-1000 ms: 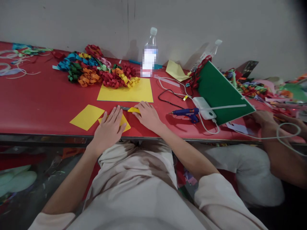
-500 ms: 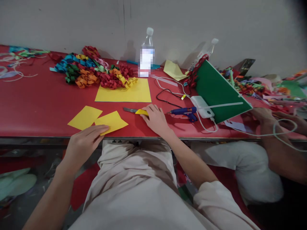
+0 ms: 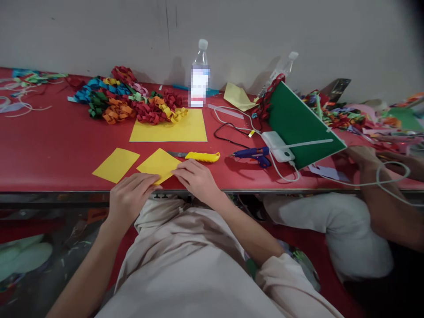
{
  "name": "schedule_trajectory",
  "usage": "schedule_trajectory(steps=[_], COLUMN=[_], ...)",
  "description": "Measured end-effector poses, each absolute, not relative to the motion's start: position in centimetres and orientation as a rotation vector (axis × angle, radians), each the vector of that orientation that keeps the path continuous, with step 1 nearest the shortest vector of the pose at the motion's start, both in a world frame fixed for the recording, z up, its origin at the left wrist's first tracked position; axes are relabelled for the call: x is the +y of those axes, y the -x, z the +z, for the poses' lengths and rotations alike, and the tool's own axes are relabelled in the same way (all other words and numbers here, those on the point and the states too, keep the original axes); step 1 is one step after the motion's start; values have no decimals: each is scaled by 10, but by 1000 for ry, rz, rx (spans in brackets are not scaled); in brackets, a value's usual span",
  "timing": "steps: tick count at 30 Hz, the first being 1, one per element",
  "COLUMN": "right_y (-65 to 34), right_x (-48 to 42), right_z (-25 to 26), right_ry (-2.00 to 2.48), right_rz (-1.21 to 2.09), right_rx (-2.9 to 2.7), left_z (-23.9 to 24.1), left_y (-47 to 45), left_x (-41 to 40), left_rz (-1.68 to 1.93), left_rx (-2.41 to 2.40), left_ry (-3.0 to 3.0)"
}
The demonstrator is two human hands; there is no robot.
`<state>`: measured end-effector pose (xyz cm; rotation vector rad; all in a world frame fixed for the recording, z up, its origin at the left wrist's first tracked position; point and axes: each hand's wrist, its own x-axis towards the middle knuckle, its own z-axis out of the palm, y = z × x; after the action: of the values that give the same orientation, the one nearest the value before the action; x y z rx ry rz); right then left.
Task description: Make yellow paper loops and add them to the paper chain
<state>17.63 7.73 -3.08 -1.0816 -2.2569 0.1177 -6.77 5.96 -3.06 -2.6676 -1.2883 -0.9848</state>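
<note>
A small piece of yellow paper [image 3: 159,163] lies near the front edge of the red table, held at its near corner by my left hand [image 3: 132,192], whose fingers are closed on it. My right hand [image 3: 197,179] pinches the right corner of the same piece. Just behind my right hand a yellow utility knife [image 3: 202,157] rests on the table, its blade pointing left. Another small yellow piece [image 3: 115,164] lies to the left, apart from both hands. Farther back is a larger yellow sheet [image 3: 167,132].
Colourful paper chains [image 3: 132,97] are heaped behind the yellow sheet. A bottle [image 3: 199,75] stands by the wall. To the right are a blue glue gun [image 3: 250,153], a white power bank [image 3: 277,146] with cables and a leaning green board [image 3: 298,126]. Another person's hands [image 3: 364,159] work beyond it.
My right hand has let go of the utility knife and moved left to the yellow paper. My left hand has shifted right, and the paper has turned and moved slightly right with it.
</note>
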Motion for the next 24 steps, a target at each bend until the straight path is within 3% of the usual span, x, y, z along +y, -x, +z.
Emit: schedule_trajectory(steps=[6, 11, 14, 24], right_y=[-193, -214, -222, -263], right_x=[79, 88, 97, 40], right_z=[-25, -15, -20, 6], right_ry=[1006, 1490, 1671, 1408], right_rz=[296, -95, -149, -79], right_rx=[-2138, -2156, -2195, -1869], left_z=[-23, -8, -1, -5], left_y=[83, 88, 90, 75], left_x=[55, 48, 53, 67], left_rz=[-1051, -1246, -1295, -1008], left_rx=[-1263, -1317, -1238, -1065], left_ry=[2631, 2388, 2271, 2318])
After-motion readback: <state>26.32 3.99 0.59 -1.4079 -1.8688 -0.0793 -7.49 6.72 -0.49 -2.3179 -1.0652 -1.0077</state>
